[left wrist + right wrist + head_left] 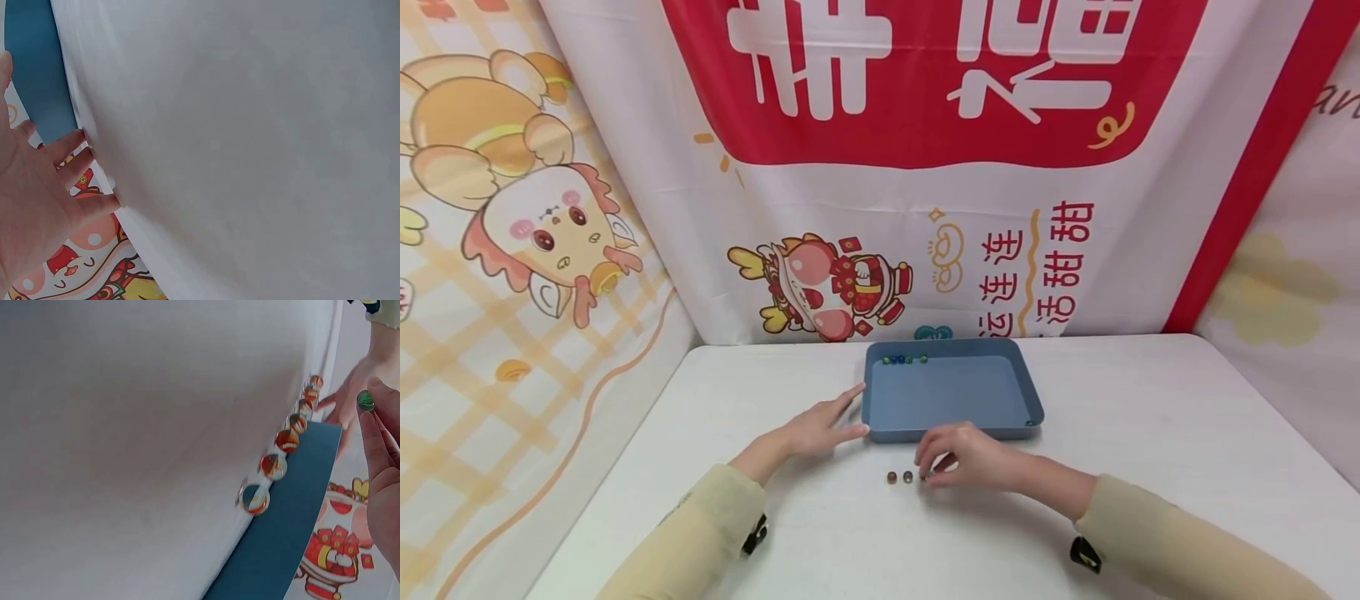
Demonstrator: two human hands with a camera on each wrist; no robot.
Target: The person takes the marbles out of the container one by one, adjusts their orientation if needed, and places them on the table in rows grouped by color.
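A blue-grey tray [951, 435] stands on the white table, with several green and blue marbles [901, 360] along its back left edge and one dark marble [1030, 423] in its front right corner. My left hand [820, 427] is spread at the tray's left side, fingertip and thumb tip right at its wall. In front of the tray, my right hand [973, 458] bends down over the table beside a brown marble [892, 477] and a greyish marble [907, 477]. In the right wrist view, thumb and finger pinch a green marble [365, 400].
In the right wrist view, a row of several orange-and-white marbles [287, 440] runs beside the tray. The white table [1150, 400] ends at a printed cloth backdrop [1075, 192]. A patterned cloth wall [550, 375] borders the left side.
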